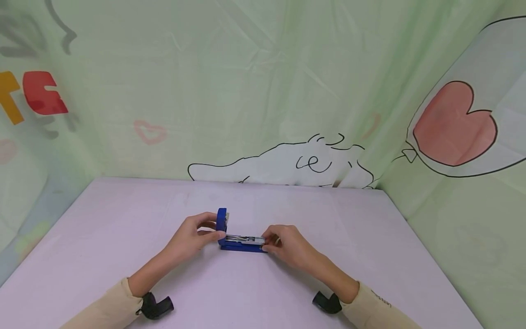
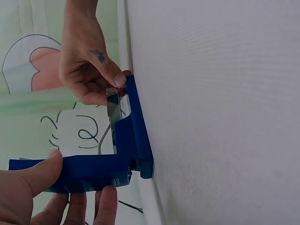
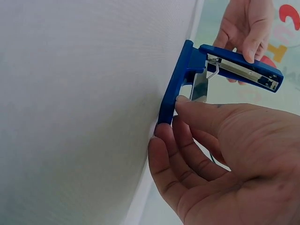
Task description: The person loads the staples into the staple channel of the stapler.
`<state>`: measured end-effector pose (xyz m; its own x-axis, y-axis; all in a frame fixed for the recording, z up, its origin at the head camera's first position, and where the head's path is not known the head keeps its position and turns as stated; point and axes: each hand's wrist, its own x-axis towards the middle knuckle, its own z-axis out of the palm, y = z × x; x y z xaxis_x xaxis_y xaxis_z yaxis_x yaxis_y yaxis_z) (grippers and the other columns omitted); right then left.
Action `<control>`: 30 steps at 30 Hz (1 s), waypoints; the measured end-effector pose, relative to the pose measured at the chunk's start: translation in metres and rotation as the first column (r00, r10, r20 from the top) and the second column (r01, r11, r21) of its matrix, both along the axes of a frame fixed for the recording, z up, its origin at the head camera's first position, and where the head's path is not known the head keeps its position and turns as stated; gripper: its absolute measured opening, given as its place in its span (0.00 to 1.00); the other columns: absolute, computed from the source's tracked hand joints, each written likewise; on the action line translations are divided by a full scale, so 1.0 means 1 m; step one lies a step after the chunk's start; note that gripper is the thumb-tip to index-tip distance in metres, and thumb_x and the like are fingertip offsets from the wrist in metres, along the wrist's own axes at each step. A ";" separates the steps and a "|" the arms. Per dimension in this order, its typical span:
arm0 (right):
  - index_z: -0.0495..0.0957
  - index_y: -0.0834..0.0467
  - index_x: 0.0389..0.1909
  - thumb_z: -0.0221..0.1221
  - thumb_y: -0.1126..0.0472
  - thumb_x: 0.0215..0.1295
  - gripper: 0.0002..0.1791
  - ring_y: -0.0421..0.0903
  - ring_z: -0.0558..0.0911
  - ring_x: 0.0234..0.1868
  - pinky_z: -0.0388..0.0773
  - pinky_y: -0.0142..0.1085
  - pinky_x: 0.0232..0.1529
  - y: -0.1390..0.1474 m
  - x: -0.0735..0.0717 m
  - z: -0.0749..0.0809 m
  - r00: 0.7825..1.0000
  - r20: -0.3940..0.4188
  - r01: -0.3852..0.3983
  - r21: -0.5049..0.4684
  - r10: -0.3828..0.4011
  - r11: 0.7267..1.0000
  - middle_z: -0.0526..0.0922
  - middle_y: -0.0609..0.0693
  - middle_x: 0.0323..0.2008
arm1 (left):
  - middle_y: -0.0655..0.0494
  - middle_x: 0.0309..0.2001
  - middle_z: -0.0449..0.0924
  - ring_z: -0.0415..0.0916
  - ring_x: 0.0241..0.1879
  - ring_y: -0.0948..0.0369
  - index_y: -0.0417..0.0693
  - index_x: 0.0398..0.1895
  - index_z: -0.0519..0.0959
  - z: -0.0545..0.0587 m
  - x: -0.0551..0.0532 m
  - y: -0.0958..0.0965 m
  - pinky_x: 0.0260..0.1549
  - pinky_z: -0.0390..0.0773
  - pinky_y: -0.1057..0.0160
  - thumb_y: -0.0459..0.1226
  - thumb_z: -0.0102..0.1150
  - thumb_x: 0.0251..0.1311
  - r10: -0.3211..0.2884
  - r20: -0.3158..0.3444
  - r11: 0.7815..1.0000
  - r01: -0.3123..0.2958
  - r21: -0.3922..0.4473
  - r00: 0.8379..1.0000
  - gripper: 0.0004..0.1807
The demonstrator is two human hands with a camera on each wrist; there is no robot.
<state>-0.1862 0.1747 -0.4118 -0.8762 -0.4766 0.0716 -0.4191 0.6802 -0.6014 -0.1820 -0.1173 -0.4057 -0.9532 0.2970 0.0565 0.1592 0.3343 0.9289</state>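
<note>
A blue stapler (image 1: 240, 242) lies swung open on the pale purple table (image 1: 123, 237), its base flat and its top arm (image 1: 222, 220) standing upright. My left hand (image 1: 214, 229) grips the upright top arm between thumb and fingers; the left wrist view shows this arm (image 2: 89, 173). My right hand (image 1: 268, 242) pinches the front end of the base and the metal staple channel (image 1: 245, 239). In the right wrist view my right fingertips (image 3: 185, 105) touch the blue base (image 3: 176, 89) and the channel's end.
A green cloth backdrop (image 1: 263, 91) with cartoon drawings closes off the table at the back and both sides. Black wrist cameras (image 1: 156, 306) sit on both forearms. The table's right edge (image 1: 427, 256) runs close to the cloth.
</note>
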 end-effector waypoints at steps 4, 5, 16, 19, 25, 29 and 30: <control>0.86 0.60 0.44 0.71 0.68 0.65 0.08 0.38 0.82 0.37 0.80 0.27 0.38 0.000 0.000 0.000 1.000 -0.004 0.000 0.004 0.000 1.000 0.88 0.46 0.36 | 0.45 0.57 0.85 0.83 0.57 0.53 0.42 0.62 0.81 0.000 0.000 0.002 0.56 0.85 0.62 0.38 0.70 0.68 0.003 -0.002 1.000 -0.003 -0.018 1.000 0.21; 0.86 0.60 0.44 0.71 0.68 0.65 0.08 0.38 0.82 0.37 0.80 0.27 0.38 0.000 0.000 0.000 1.000 -0.006 0.000 0.005 0.000 1.000 0.88 0.46 0.36 | 0.45 0.57 0.85 0.83 0.57 0.53 0.43 0.62 0.81 0.000 0.000 0.002 0.56 0.85 0.61 0.38 0.70 0.68 0.003 -0.003 1.000 -0.003 -0.024 1.000 0.21; 0.86 0.60 0.43 0.71 0.69 0.64 0.08 0.39 0.83 0.37 0.81 0.27 0.39 -0.001 0.000 0.000 1.000 0.000 0.006 0.004 -0.006 1.000 0.88 0.47 0.36 | 0.45 0.58 0.85 0.85 0.54 0.54 0.42 0.63 0.81 -0.001 0.000 0.005 0.55 0.86 0.60 0.39 0.71 0.67 0.004 -0.009 0.999 -0.004 -0.034 1.000 0.23; 0.86 0.60 0.43 0.72 0.69 0.64 0.08 0.39 0.83 0.38 0.81 0.28 0.39 -0.001 0.000 0.000 1.000 0.004 0.009 0.005 -0.009 1.000 0.88 0.47 0.36 | 0.46 0.58 0.85 0.85 0.54 0.54 0.42 0.63 0.81 -0.001 0.000 0.007 0.54 0.86 0.60 0.40 0.72 0.67 0.006 -0.008 0.999 -0.007 -0.036 1.000 0.23; 0.86 0.60 0.43 0.71 0.69 0.64 0.08 0.39 0.82 0.37 0.81 0.27 0.39 -0.001 0.000 0.001 1.000 0.012 0.016 0.003 -0.016 1.000 0.88 0.46 0.35 | 0.44 0.58 0.85 0.86 0.53 0.54 0.41 0.63 0.80 -0.001 0.000 0.010 0.53 0.87 0.59 0.39 0.72 0.66 0.011 -0.008 0.999 -0.011 -0.039 1.000 0.24; 0.86 0.60 0.43 0.71 0.69 0.64 0.08 0.39 0.82 0.37 0.81 0.27 0.39 -0.001 0.000 0.001 1.000 0.012 0.011 -0.006 -0.011 1.000 0.88 0.47 0.35 | 0.45 0.57 0.85 0.84 0.53 0.55 0.42 0.63 0.81 -0.001 0.000 0.013 0.53 0.87 0.58 0.39 0.73 0.66 0.021 -0.021 0.998 -0.022 -0.060 1.000 0.24; 0.86 0.60 0.43 0.71 0.70 0.64 0.08 0.39 0.82 0.37 0.81 0.27 0.38 -0.001 0.000 0.001 1.000 0.011 0.009 -0.007 -0.009 1.000 0.88 0.47 0.35 | 0.46 0.57 0.86 0.84 0.53 0.55 0.42 0.63 0.81 -0.001 0.000 0.014 0.54 0.86 0.58 0.39 0.73 0.66 0.025 -0.026 0.997 -0.026 -0.067 0.999 0.24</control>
<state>-0.1863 0.1736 -0.4104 -0.8810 -0.4686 0.0655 -0.4068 0.6796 -0.6104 -0.1819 -0.1036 -0.4067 -0.9591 0.2765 0.0611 0.1728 0.4005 0.8998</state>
